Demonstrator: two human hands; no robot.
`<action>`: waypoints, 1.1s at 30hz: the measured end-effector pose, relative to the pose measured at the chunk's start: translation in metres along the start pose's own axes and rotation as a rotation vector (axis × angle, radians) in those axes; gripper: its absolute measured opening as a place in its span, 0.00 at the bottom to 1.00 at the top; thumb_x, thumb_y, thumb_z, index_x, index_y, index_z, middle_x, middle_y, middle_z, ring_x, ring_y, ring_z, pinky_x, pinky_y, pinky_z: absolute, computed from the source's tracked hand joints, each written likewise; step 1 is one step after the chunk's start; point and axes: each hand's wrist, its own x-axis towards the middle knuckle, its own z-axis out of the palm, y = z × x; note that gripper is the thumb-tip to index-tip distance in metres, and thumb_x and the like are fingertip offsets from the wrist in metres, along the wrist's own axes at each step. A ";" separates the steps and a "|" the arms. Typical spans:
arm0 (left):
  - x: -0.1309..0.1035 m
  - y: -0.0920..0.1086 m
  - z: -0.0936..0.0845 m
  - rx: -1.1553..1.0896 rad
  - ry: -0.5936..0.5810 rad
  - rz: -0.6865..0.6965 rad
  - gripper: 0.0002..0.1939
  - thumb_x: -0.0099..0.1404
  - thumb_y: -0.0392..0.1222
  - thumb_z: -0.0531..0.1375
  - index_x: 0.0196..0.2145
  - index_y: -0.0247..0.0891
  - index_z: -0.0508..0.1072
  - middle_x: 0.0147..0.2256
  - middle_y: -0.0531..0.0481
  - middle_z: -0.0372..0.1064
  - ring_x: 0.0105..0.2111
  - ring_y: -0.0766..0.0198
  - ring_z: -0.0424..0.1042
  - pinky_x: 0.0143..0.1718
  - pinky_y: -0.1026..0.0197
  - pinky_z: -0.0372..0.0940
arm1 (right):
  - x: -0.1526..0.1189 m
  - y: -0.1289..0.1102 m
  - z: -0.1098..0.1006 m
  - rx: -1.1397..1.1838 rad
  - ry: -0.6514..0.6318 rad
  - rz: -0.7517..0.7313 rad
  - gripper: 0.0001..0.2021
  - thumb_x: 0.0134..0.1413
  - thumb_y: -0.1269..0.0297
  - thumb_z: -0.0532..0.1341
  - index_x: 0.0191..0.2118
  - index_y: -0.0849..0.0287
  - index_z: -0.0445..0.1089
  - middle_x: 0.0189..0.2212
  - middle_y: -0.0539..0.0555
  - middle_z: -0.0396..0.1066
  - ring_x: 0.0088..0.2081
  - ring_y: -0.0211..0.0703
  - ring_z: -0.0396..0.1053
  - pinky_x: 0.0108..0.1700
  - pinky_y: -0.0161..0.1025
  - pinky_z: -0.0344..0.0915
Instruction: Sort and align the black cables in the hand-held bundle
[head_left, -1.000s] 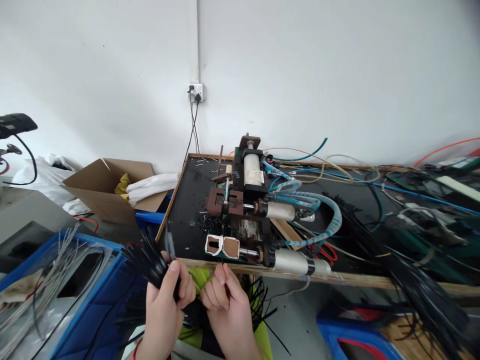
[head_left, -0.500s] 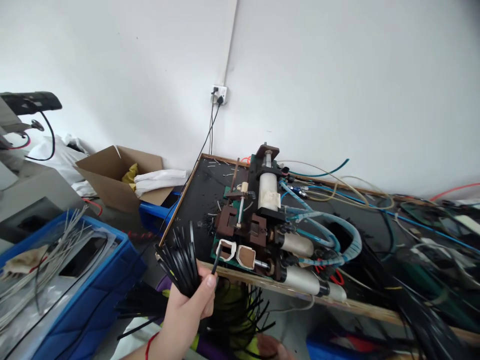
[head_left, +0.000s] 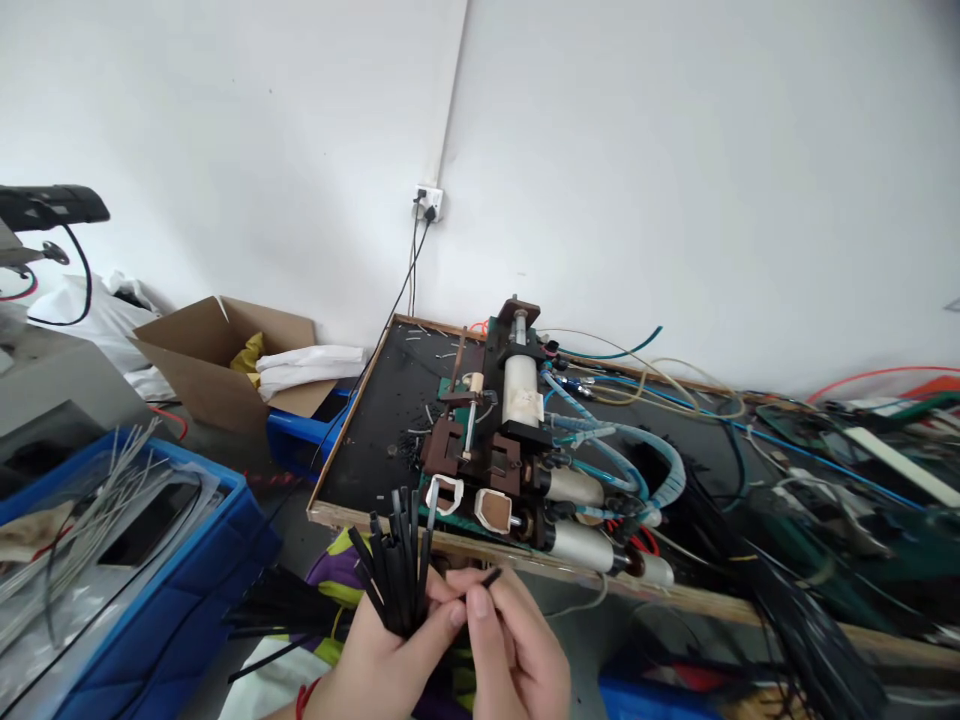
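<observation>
My left hand [head_left: 382, 655], a red string at its wrist, is wrapped round a bundle of black cables [head_left: 396, 570] whose ends point upward. Beside it, my right hand [head_left: 514, 645] pinches one black cable [head_left: 490, 577] between thumb and forefinger; its short end sticks out past the fingertips. Both hands touch at the fingertips, low in the view, in front of the table's near edge. Just beyond them stands a pneumatic machine [head_left: 521, 390] with brown blocks and two white-rimmed jaws [head_left: 445, 494]. More black cables [head_left: 281, 605] lie across my lap, partly hidden by my arm.
A black table [head_left: 360, 450] with a wooden rim carries blue air hoses [head_left: 675, 470] and a bundle of long black cables [head_left: 817, 630]. On the left are a blue crate [head_left: 240, 520] with white wires and an open cardboard box [head_left: 187, 370]. A wall socket [head_left: 429, 202] sits behind.
My right hand has come up from below to meet the left, and now pinches a cable. The left hand with its bundle has shifted slightly down and right in view.
</observation>
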 end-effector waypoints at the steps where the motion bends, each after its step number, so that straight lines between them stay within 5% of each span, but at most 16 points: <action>1: 0.000 0.000 -0.001 -0.011 -0.005 -0.009 0.14 0.64 0.51 0.68 0.30 0.38 0.79 0.22 0.48 0.70 0.20 0.64 0.66 0.23 0.62 0.63 | 0.005 -0.003 0.010 0.043 -0.032 -0.019 0.11 0.61 0.53 0.67 0.32 0.54 0.79 0.29 0.54 0.71 0.33 0.48 0.69 0.37 0.40 0.66; 4: 0.002 -0.002 -0.007 -0.076 0.053 -0.075 0.17 0.68 0.56 0.64 0.35 0.38 0.79 0.19 0.50 0.70 0.15 0.65 0.64 0.18 0.63 0.63 | 0.013 -0.004 0.023 0.196 0.001 0.012 0.16 0.64 0.51 0.64 0.29 0.56 0.74 0.27 0.51 0.70 0.30 0.43 0.68 0.34 0.37 0.66; 6: 0.006 -0.002 -0.011 -0.073 0.117 -0.047 0.19 0.69 0.57 0.62 0.35 0.37 0.78 0.21 0.47 0.74 0.19 0.62 0.71 0.24 0.60 0.70 | 0.014 0.001 0.021 0.327 0.070 0.040 0.18 0.68 0.50 0.60 0.29 0.55 0.71 0.28 0.51 0.72 0.30 0.43 0.71 0.34 0.37 0.68; 8: 0.011 0.000 -0.014 -0.052 0.176 -0.040 0.19 0.70 0.57 0.61 0.35 0.36 0.77 0.17 0.51 0.70 0.16 0.64 0.68 0.22 0.62 0.67 | 0.012 0.006 0.017 0.305 0.064 0.068 0.20 0.71 0.49 0.54 0.29 0.55 0.68 0.22 0.48 0.69 0.22 0.38 0.66 0.26 0.34 0.65; 11: 0.018 0.003 -0.015 -0.039 0.182 -0.103 0.20 0.67 0.58 0.64 0.38 0.35 0.78 0.12 0.60 0.58 0.11 0.71 0.55 0.13 0.68 0.52 | 0.009 0.014 0.016 -0.028 -0.088 0.037 0.20 0.69 0.50 0.57 0.28 0.55 0.69 0.13 0.44 0.60 0.14 0.35 0.54 0.18 0.33 0.52; 14: 0.021 0.003 -0.015 -0.010 0.131 -0.149 0.20 0.60 0.57 0.70 0.33 0.34 0.78 0.15 0.59 0.59 0.13 0.72 0.55 0.14 0.69 0.50 | 0.006 0.020 0.020 -0.214 -0.213 -0.067 0.18 0.68 0.50 0.57 0.31 0.55 0.74 0.16 0.48 0.67 0.17 0.37 0.61 0.23 0.35 0.56; 17: 0.023 0.001 -0.017 -0.016 0.208 -0.123 0.18 0.62 0.54 0.70 0.30 0.36 0.77 0.15 0.58 0.59 0.14 0.72 0.56 0.15 0.69 0.51 | 0.001 0.030 0.019 -0.166 -0.327 -0.025 0.20 0.68 0.49 0.55 0.32 0.55 0.76 0.16 0.49 0.69 0.16 0.38 0.62 0.22 0.36 0.55; 21: 0.030 0.003 -0.019 -0.144 0.318 -0.078 0.13 0.65 0.50 0.69 0.36 0.37 0.77 0.15 0.61 0.54 0.15 0.73 0.52 0.16 0.70 0.48 | -0.008 0.047 0.014 0.115 -0.367 0.193 0.22 0.66 0.46 0.59 0.25 0.55 0.72 0.12 0.47 0.65 0.15 0.36 0.58 0.22 0.36 0.53; 28: 0.036 0.022 -0.015 -0.556 0.172 -0.039 0.16 0.67 0.57 0.61 0.42 0.42 0.75 0.17 0.60 0.55 0.14 0.71 0.46 0.16 0.68 0.48 | 0.005 0.052 0.036 1.002 -0.206 0.491 0.20 0.64 0.47 0.64 0.26 0.55 0.68 0.11 0.38 0.45 0.17 0.33 0.36 0.22 0.34 0.46; 33: 0.032 0.025 -0.019 -0.630 0.117 -0.057 0.22 0.64 0.62 0.60 0.44 0.42 0.75 0.19 0.56 0.59 0.16 0.68 0.51 0.18 0.66 0.52 | 0.015 0.058 0.047 1.195 -0.192 0.601 0.14 0.60 0.55 0.69 0.28 0.56 0.72 0.13 0.38 0.44 0.19 0.35 0.34 0.21 0.33 0.45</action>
